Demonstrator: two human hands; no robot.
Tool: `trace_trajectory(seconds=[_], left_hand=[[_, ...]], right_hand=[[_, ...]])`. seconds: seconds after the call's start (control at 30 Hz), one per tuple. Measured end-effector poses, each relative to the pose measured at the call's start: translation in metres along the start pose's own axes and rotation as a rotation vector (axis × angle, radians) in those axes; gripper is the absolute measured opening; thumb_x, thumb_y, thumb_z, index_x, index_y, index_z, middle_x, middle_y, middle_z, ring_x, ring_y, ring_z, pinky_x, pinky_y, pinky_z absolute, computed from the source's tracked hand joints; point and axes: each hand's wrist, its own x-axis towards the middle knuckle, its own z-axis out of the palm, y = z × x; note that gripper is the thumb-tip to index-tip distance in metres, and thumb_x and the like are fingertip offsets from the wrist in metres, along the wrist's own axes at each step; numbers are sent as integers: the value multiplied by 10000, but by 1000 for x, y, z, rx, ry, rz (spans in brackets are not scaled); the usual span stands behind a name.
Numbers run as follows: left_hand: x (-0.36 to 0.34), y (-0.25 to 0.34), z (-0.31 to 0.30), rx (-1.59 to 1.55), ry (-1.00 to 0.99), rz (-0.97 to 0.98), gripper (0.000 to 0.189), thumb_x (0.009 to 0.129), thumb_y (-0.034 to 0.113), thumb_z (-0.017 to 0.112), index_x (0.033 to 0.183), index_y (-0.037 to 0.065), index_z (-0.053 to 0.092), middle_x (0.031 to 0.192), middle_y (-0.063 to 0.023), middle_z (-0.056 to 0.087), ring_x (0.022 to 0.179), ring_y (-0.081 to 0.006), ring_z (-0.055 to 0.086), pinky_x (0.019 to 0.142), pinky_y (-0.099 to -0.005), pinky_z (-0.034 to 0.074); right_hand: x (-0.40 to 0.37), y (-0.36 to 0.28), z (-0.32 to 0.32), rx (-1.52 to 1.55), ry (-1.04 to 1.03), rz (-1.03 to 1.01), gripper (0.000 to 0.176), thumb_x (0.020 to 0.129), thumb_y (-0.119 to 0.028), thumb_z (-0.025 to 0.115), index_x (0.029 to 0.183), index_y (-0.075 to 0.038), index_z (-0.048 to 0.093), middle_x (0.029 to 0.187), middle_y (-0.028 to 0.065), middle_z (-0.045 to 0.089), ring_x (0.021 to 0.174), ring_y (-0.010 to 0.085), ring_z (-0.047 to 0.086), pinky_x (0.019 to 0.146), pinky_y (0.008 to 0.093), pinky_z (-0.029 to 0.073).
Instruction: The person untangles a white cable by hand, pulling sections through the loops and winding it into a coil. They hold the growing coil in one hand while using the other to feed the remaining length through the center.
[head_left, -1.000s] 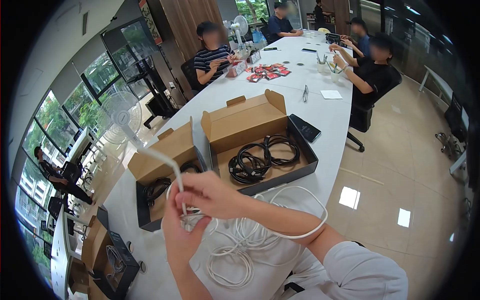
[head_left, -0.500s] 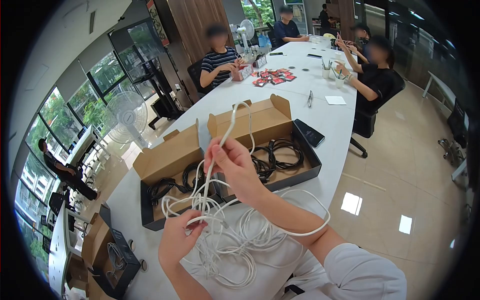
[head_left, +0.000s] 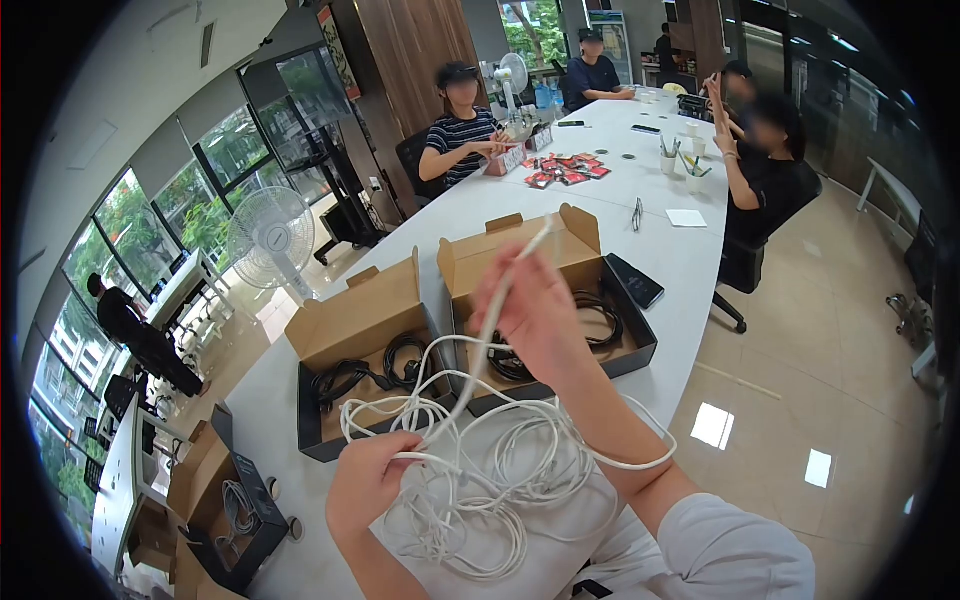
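Note:
A long white cable (head_left: pixel 487 345) runs taut between my two hands. My right hand (head_left: pixel 535 315), slightly blurred, is closed around its upper end, in front of the right open box (head_left: pixel 640 365). Low on the left, my left hand (head_left: pixel 370 480) pinches the same cable where it meets the pile. Beneath both hands lies a tangle of white cables (head_left: pixel 500 500), with one loop passing over my right forearm. Black cables (head_left: pixel 405 360) lie coiled in the left open box (head_left: pixel 320 440), and more black cables (head_left: pixel 600 318) sit in the right one.
A black phone (head_left: pixel 633 280) lies beside the right box. Another open box (head_left: pixel 240 560) with a grey cable stands at the lower left. Farther along the white table (head_left: pixel 690 262) are red packets (head_left: pixel 568 170), cups of pens (head_left: pixel 697 178) and seated people.
My right hand has moved right, drawing the cable end with it. The cable between my hands now slants more, and the loop above the right hand is gone. The camera view has shifted slightly.

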Motion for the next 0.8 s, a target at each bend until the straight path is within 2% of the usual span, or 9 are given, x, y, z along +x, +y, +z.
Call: trace_trajectory(seconds=[0.1, 0.13, 0.17, 0.27, 0.3, 0.43, 0.57, 0.7, 0.8], left_hand=[[-1, 11, -4, 10, 164, 28, 245, 702, -94, 580, 933, -28, 630, 795, -152, 677, 746, -282, 675, 665, -316, 502], [0, 14, -3, -2, 227, 34, 254, 691, -108, 568, 926, -34, 629, 788, -154, 678, 749, -282, 679, 666, -313, 505], [1, 15, -1, -23, 278, 51, 254, 687, -114, 560, 918, -37, 632, 782, -153, 678, 746, -274, 683, 669, -309, 508], [-1, 19, 1, -56, 366, 57, 254, 686, -125, 544, 905, -41, 642, 767, -146, 682, 737, -246, 689, 680, -295, 515], [-2, 22, -2, -47, 354, 37, 252, 692, -123, 547, 909, -42, 645, 766, -142, 684, 733, -232, 689, 684, -290, 518], [1, 20, 0, -107, 255, -3, 201, 739, -81, 603, 929, -42, 655, 766, -128, 688, 691, -178, 676, 663, -271, 522], [5, 5, 6, -163, 222, -118, 152, 769, 16, 673, 910, -39, 660, 750, -116, 686, 648, -147, 659, 615, -254, 509], [4, 12, -2, -119, 96, -152, 154, 772, 69, 698, 893, -22, 670, 731, -106, 684, 636, -143, 656, 592, -257, 504], [-1, 12, -7, -41, -18, -178, 139, 762, 76, 697, 885, 13, 687, 726, -103, 681, 628, -160, 657, 575, -272, 500]], right_hand=[[-8, 13, 1, -292, -610, 333, 510, 857, -197, 672, 1295, -64, 448, 1116, 69, 535, 1066, 171, 525, 903, 327, 446], [-8, 15, 6, -609, -819, 241, 538, 854, -195, 679, 1316, -47, 445, 1163, 74, 527, 1138, 179, 491, 944, 332, 414], [-14, 23, 12, -651, -899, 243, 575, 849, -240, 690, 1322, -23, 446, 1198, 105, 529, 1134, 221, 521, 939, 344, 427], [-21, 39, 24, -811, -926, 150, 543, 855, -248, 681, 1300, -14, 477, 1226, 146, 524, 1090, 253, 566, 902, 336, 461], [-22, 39, 28, -766, -859, 67, 386, 848, -137, 637, 1195, 8, 553, 1073, 164, 598, 988, 315, 591, 838, 366, 468], [-20, 21, 34, -1029, -793, 90, 173, 856, -105, 582, 1015, -53, 630, 833, 105, 650, 794, 297, 639, 714, 394, 488], [-18, 16, 27, -1205, -609, -19, 88, 885, -108, 570, 936, -47, 608, 765, 100, 645, 758, 271, 656, 655, 375, 490], [-15, 16, 22, -1043, -436, -65, 143, 916, -144, 579, 957, -12, 618, 790, 103, 674, 660, 176, 668, 606, 259, 507], [-15, 14, 26, -941, -297, -164, 236, 964, -219, 521, 950, -1, 610, 777, 85, 670, 638, 152, 659, 594, 256, 507]])
